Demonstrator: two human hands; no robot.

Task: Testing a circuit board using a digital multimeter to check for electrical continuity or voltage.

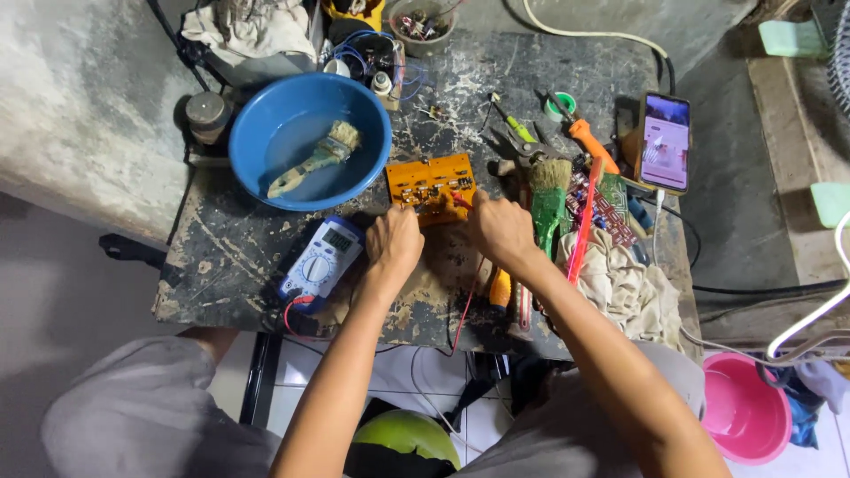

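Seen from above, a person's two bare forearms reach forward from the bottom of the frame. No sleeves cover them as far as the view shows, and no watch, bracelet or ring is visible on either wrist. The left hand (394, 243) and the right hand (500, 228) are both ungloved, and the backs of the hands face the camera. Below the arms, both legs are covered in loose light grey cloth, one knee at the lower left and the other at the lower right. The cloth is plain, with soft folds and no pattern or print.
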